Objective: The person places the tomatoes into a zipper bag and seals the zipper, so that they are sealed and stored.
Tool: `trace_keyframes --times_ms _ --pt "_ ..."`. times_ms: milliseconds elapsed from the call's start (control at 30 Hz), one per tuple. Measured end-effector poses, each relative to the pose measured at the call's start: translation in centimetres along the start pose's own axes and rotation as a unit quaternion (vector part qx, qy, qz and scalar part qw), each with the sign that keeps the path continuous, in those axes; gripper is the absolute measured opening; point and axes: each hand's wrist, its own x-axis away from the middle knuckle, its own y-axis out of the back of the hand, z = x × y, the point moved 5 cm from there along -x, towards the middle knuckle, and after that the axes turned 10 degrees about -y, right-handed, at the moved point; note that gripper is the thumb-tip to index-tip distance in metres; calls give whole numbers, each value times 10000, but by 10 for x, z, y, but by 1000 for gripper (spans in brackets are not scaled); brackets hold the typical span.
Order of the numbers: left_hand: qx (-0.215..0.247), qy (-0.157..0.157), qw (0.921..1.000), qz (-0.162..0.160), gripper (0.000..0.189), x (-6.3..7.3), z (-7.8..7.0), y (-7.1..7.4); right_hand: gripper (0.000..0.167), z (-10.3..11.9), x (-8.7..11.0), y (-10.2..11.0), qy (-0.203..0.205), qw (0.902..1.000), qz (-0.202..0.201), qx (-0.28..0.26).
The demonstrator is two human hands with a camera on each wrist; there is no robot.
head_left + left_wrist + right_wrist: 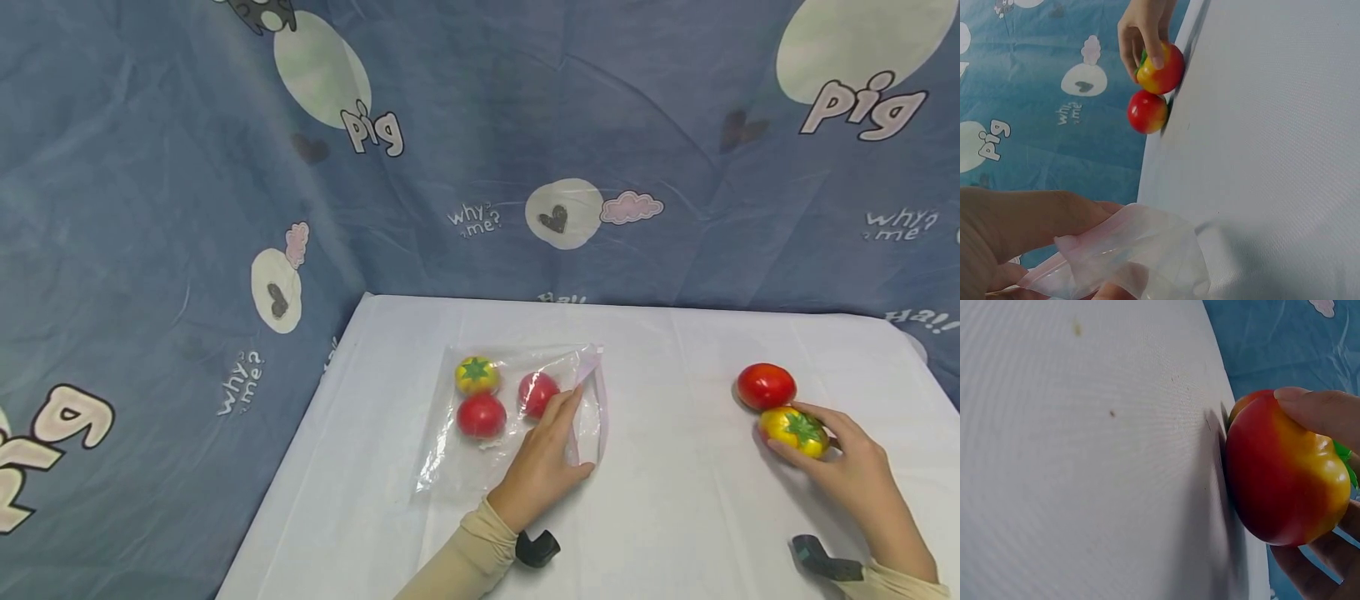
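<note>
A clear zip bag (438, 467) lies flat on the white table with several toy tomatoes inside, one of them with its yellow, green-leafed top (477, 375) showing. My left hand (543, 467) is at the bag's right-hand mouth, thumb and fingers spread apart; the left wrist view shows the film (1166, 250) gathered between them. Off to the right, my right hand (855, 454) pinches a red-and-yellow toy tomato (791, 429) between thumb and fingers, its green leaves facing up. Just behind that one, a red toy tomato (766, 386) rests on the table.
The white-covered table (667, 500) spans the foreground, with a blue printed cloth (480, 150) hanging along its back and left sides. Dark wrist-camera mounts (537, 548) show below both hands.
</note>
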Motion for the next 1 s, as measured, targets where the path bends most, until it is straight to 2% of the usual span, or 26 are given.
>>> trace_keyframes --times_ms 333,567,867,1000 --pt "12 -26 10000 -42 104 0 0 0 76 -2 -3 -1 -175 9996 225 24" --pt "19 -43 10000 -39 105 0 0 0 75 2 0 -1 -86 9997 223 -16" --pt "1 -83 9999 -66 104 0 0 1 71 13 3 -5 432 9990 62 -129" --pt "4 -69 10000 -49 104 0 -1 1 70 17 4 -8 541 9983 71 -186"
